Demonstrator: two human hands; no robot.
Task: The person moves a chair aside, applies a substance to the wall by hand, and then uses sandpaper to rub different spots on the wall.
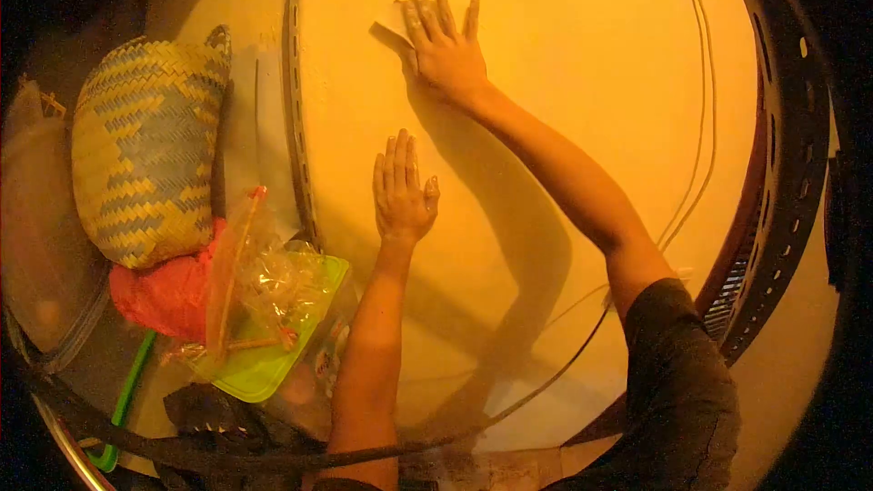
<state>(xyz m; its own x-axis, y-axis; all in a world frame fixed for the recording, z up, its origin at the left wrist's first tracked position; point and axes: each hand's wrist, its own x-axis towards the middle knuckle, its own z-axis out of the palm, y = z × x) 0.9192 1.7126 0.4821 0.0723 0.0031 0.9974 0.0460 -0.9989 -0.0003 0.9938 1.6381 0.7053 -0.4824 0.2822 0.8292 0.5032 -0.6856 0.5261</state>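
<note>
My right hand (446, 44) is spread against the pale, yellow-lit surface (591, 64) near the top of the view, fingers apart and pointing up. Its fingertips look smeared with something pale. Lower and to the left, my left hand (403, 195) is held up with its fingers extended and the thumb out to the right; whether it touches the surface is hard to tell. Pale smears show on its fingers too. Neither hand holds anything. The right arm casts a long shadow on the surface.
At the left hangs a woven basket (150, 155) above a red bag (168, 295), clear plastic bags (277, 286) and a lime-green tray (259, 382). Slotted metal uprights stand left (296, 100) and right (789, 182). A dark cable (546, 384) crosses below; thin cords (705, 64) run at right.
</note>
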